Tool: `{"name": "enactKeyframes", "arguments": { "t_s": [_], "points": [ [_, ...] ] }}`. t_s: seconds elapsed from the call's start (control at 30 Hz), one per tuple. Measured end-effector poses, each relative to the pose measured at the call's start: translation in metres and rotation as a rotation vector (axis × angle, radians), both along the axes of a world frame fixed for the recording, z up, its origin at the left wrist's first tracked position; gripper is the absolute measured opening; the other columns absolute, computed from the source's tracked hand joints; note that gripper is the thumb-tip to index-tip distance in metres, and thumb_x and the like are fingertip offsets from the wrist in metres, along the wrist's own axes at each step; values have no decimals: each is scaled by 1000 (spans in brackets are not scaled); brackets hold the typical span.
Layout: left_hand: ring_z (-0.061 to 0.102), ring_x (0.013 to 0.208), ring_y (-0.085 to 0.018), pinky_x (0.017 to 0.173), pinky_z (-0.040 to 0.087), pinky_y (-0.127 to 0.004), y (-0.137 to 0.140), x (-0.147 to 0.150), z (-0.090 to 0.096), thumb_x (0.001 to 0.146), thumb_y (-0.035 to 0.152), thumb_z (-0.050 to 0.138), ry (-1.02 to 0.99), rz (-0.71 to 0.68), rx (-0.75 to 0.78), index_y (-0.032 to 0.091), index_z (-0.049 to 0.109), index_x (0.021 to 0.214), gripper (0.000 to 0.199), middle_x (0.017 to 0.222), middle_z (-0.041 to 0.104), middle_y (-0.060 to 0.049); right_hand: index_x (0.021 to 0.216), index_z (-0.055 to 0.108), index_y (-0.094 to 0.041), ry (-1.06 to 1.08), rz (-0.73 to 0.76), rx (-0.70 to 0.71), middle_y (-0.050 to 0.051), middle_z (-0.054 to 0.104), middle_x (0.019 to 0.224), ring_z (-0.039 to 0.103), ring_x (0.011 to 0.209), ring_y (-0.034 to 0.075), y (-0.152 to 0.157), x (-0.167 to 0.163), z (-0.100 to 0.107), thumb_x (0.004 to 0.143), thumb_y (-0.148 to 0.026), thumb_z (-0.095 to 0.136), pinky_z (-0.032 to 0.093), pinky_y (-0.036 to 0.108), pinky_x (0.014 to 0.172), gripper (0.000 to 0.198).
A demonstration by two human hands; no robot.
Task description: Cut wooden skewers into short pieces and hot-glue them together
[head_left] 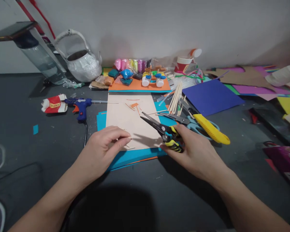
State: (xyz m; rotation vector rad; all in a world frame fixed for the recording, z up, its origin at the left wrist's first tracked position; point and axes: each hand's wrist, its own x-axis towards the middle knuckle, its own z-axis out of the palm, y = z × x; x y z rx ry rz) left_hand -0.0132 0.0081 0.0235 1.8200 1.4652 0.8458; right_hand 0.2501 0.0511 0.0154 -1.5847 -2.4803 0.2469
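My right hand [193,151] is closed around the black, yellow and blue handles of a pair of scissors [163,129], whose dark blades point up and left over a cream sheet [120,119]. My left hand [110,143] hovers at the sheet's lower left with thumb and forefinger pinched together; whatever sits between them is too small to name. Small orange paper scraps [134,105] and thin strips lie on the cream sheet. Under it are blue sheets [132,158].
Left stands a blue glue gun [81,108] with its cord. To the right lie a yellow utility knife [210,129], blue-handled scissors [194,125], wooden sticks [176,96] and a dark blue sheet [212,96]. Clay packets [127,74], a silver pot [83,66] and a bottle [42,59] line the back.
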Motion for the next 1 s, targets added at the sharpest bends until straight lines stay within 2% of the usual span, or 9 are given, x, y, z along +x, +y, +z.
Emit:
{"name": "enactKeyframes", "arguments": {
  "t_s": [0.07,0.13,0.27,0.43,0.67,0.73,0.83,0.93,1.0],
  "points": [
    [59,89,-16,78,41,-29,1,-1,-2,96,27,55,200,-13,20,21,68,87,17,94,64,-1,101,52,-21,-100,-20,47,9,68,94,66,82,30,5,4,-7,86,-54,57,44,34,65,37],
    [57,91,-17,79,41,-31,3,-1,-6,97,26,53,333,-64,6,20,69,89,18,95,62,-2,103,53,-19,-148,-21,53,13,68,103,66,91,34,8,6,-12,88,-58,53,45,38,70,41],
    [56,93,-21,82,41,-36,8,-2,-12,97,23,54,485,-195,-17,17,68,87,18,92,62,-4,102,54,-19,-205,-22,41,13,68,99,66,90,35,11,7,-15,88,-61,51,45,39,68,44],
    [55,91,-23,81,42,-39,11,-4,-19,96,23,54,573,-220,48,16,68,86,18,92,61,-5,104,55,-17,-244,-10,55,15,68,101,65,92,35,16,10,-17,86,-60,56,46,40,71,47],
    [56,91,-22,82,44,-38,12,-1,-25,97,22,54,618,-250,89,16,68,86,19,94,63,-6,101,61,-13,-211,37,131,16,65,92,62,89,37,20,17,-20,86,-65,54,48,47,77,55],
    [56,92,-23,82,43,-38,12,0,-25,97,21,53,634,-250,95,15,68,87,19,95,63,-7,104,63,-13,-151,60,171,17,64,98,60,95,36,20,15,-17,91,-59,52,47,49,83,49],
    [56,90,-23,81,43,-38,12,1,-23,98,21,49,666,-258,104,15,68,86,23,93,64,-8,104,63,-14,-40,126,205,16,62,102,59,98,31,17,5,-7,98,-40,46,46,43,85,32],
    [56,87,-23,79,43,-38,11,0,-21,100,22,45,692,-277,104,15,67,85,27,89,64,-8,94,64,-19,14,321,115,8,64,91,60,86,21,8,-16,3,99,-27,48,47,32,76,18],
    [57,86,-23,78,43,-38,10,-1,-20,99,21,45,698,-286,93,15,66,84,26,86,64,-8,90,64,-19,10,449,45,5,64,86,60,81,18,3,-33,6,96,-22,52,46,29,71,13]
  ]
}}
